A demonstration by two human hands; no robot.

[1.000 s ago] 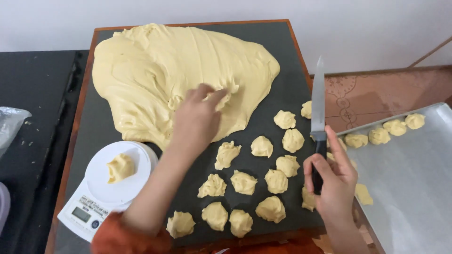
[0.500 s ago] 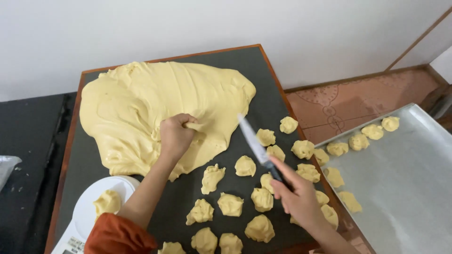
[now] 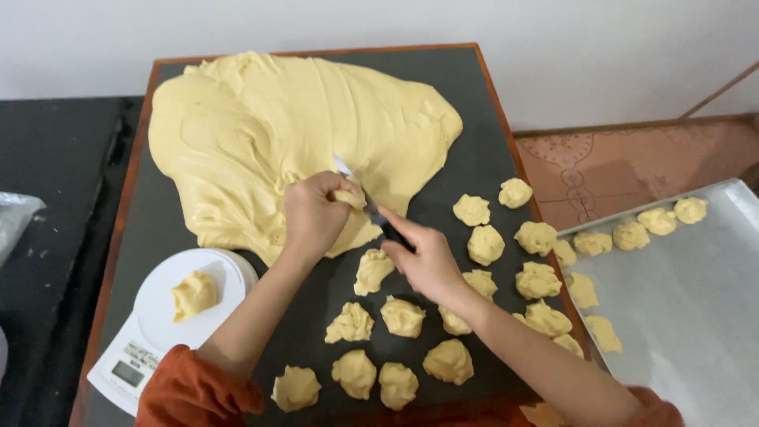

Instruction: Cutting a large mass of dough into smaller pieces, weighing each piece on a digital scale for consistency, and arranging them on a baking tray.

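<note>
A large sheet of pale yellow dough (image 3: pixel 292 134) covers the far half of a dark table top (image 3: pixel 474 119). My left hand (image 3: pixel 316 217) pinches a bit of dough at the sheet's near edge. My right hand (image 3: pixel 423 257) grips a black-handled knife (image 3: pixel 368 202), whose blade cuts into the dough right beside the left fingers. Several small dough lumps (image 3: pixel 403 316) lie on the table in front of and to the right of my hands.
A white kitchen scale (image 3: pixel 158 324) with one dough lump (image 3: pixel 194 294) on its plate stands at the near left. A metal baking tray (image 3: pixel 696 316) at the right holds several lumps along its far edge. A black counter (image 3: pixel 55 198) lies to the left.
My right hand has brought the knife from the right side across to the dough's near edge. My left hand has slid toward me and closed on the dough there. The view has shifted.
</note>
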